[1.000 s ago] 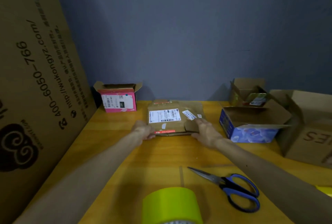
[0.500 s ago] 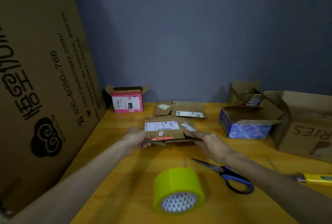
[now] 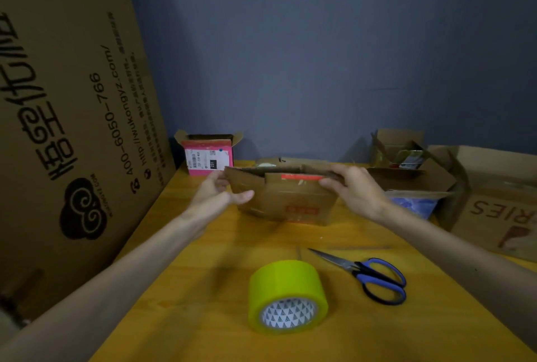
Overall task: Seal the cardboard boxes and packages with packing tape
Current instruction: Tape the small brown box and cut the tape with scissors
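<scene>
— Above the middle of the yellow wooden bench [image 3: 203, 289], what is being held?

— A flat brown cardboard package [image 3: 286, 200], tipped up so that one broad face looks toward the camera. A red strip runs along its upper edge, and a red printed mark sits lower on that face.

— And the hands?

— The left hand [image 3: 216, 196] grips the left end, thumb on the near face and fingers behind. The right hand [image 3: 353, 187] grips the upper right edge, fingers curled over the top.

— Does the package rest on the bench?

— Its lower edge is close to the wood, but I cannot tell whether it touches.

— Where is the tape?

— A yellow-green roll of packing tape [image 3: 286, 283] lies nearer the camera, its white patterned core facing forward, well apart from both hands. Just to its right lie scissors with blue and black handles [image 3: 369, 273], blades pointing left.

— What else is around?

— A second flat brown package [image 3: 287, 162] lies behind the held one. A small pink box with open flaps [image 3: 209, 156] stands at the far left by the wall, next to a tall brown printed carton [image 3: 72, 114]. On the right are a blue-sided box with open flaps [image 3: 412, 204], a brown lettered box [image 3: 494, 210] beside it and a small open cardboard box [image 3: 398, 146] behind.
</scene>
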